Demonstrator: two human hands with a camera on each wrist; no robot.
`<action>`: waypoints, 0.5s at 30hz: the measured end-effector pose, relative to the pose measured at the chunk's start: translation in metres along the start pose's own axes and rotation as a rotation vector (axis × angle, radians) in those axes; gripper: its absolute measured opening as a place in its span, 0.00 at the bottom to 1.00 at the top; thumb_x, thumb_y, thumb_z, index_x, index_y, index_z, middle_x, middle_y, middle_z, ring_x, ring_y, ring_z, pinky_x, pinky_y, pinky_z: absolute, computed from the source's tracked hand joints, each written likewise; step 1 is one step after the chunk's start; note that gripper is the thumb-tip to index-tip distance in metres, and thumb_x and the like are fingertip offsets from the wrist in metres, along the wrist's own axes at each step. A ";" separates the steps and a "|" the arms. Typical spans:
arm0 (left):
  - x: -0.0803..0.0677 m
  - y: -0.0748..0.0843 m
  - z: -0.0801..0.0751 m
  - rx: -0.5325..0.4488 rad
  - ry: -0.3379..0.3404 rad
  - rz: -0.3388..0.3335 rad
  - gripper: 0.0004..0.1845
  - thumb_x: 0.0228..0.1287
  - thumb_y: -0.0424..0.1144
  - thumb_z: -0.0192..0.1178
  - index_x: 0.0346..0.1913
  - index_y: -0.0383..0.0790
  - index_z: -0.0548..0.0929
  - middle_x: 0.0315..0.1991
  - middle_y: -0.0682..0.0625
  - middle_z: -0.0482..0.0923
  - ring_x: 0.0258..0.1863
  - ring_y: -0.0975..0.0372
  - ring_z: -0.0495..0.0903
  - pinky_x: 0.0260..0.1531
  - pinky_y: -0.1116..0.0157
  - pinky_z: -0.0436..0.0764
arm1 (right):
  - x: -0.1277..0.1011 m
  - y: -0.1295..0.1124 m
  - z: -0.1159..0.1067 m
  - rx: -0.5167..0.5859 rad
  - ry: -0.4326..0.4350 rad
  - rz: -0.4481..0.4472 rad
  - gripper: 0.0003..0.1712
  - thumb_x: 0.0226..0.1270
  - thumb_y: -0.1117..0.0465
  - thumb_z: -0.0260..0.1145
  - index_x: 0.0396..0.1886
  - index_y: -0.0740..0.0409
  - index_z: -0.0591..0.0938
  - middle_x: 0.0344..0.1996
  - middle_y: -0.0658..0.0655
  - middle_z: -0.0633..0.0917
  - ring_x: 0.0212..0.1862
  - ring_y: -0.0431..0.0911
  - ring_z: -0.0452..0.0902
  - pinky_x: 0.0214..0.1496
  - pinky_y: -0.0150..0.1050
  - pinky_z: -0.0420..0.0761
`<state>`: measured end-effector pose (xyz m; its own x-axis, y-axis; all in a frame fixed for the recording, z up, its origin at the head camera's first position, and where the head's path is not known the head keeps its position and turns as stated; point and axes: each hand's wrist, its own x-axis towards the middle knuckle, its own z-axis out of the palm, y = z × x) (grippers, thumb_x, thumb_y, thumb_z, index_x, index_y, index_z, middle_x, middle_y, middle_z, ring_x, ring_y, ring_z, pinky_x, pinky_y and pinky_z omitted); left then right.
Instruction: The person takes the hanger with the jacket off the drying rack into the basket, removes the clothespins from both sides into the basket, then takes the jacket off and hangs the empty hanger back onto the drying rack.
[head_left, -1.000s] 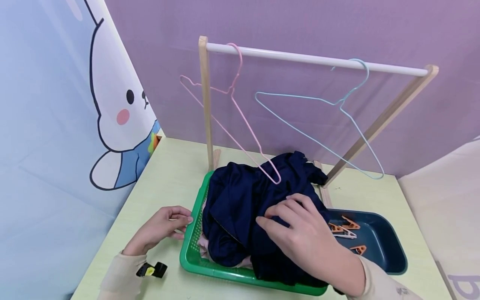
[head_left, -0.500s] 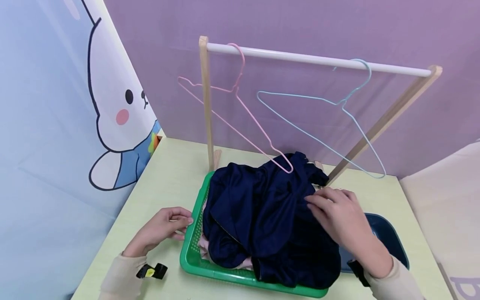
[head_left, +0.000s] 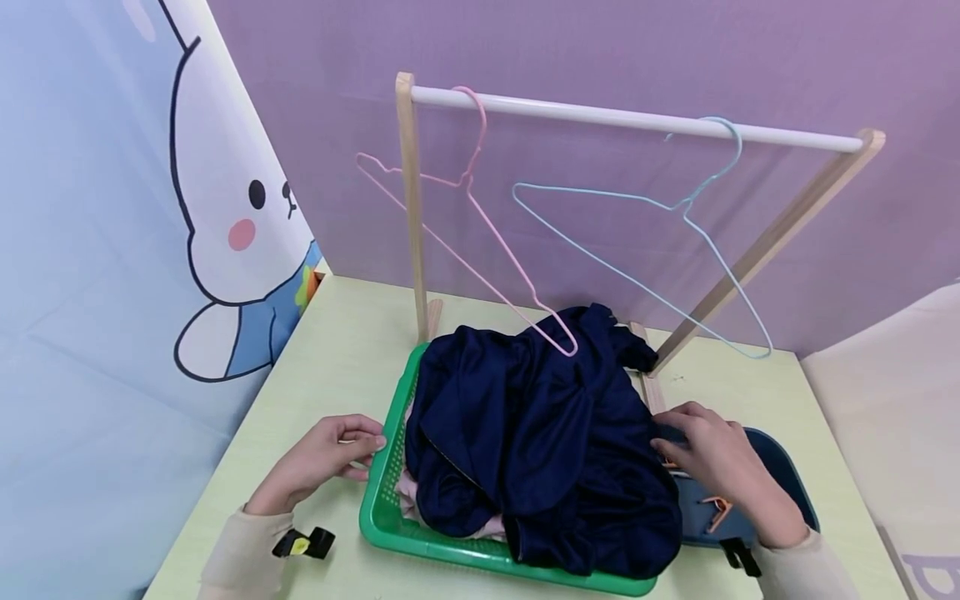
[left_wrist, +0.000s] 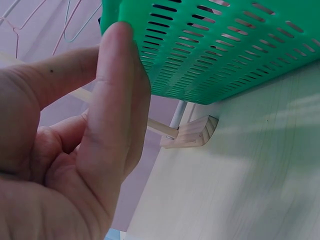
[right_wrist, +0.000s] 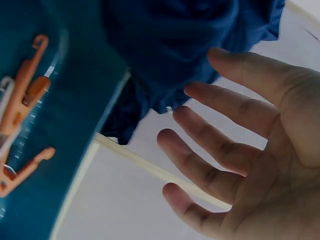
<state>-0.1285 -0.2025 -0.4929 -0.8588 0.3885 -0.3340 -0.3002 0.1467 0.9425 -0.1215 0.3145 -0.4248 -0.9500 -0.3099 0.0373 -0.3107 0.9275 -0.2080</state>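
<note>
1. Our navy zippered garment [head_left: 517,433] sits heaped in the green basket [head_left: 450,548], lower centre.
2. Our left hand [head_left: 326,458] touches the basket, likely steadying it; pinching, we can't tell.
3. Our right hand [head_left: 716,450] spreads, empty, centre-right.

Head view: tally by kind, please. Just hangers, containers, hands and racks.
Hangers: 2 (pink thin-wire hanger, light-blue thin-wire hanger)
Containers: 2 (green perforated plastic basket, dark-blue rounded-corner tray)
Hands: 2 (left hand, right hand)
Racks: 1 (wooden rack with white rail)
Total: 7
</note>
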 end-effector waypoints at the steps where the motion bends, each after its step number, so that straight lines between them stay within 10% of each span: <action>1: 0.000 0.000 0.000 0.001 0.000 0.000 0.19 0.73 0.37 0.61 0.56 0.24 0.76 0.38 0.45 0.83 0.35 0.56 0.83 0.34 0.57 0.87 | 0.000 0.001 0.003 0.004 -0.011 0.002 0.16 0.64 0.56 0.73 0.50 0.55 0.87 0.47 0.58 0.84 0.46 0.57 0.81 0.41 0.64 0.75; 15: 0.000 -0.001 -0.001 0.007 0.002 0.008 0.19 0.73 0.38 0.61 0.56 0.23 0.76 0.37 0.44 0.82 0.35 0.56 0.82 0.34 0.57 0.87 | 0.008 -0.001 0.011 0.010 0.285 -0.192 0.10 0.52 0.66 0.79 0.32 0.48 0.90 0.36 0.50 0.83 0.32 0.44 0.79 0.28 0.43 0.76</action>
<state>-0.1286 -0.2033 -0.4940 -0.8622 0.3877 -0.3261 -0.2901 0.1499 0.9452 -0.1285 0.3086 -0.4347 -0.8451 -0.4062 0.3476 -0.4854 0.8555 -0.1802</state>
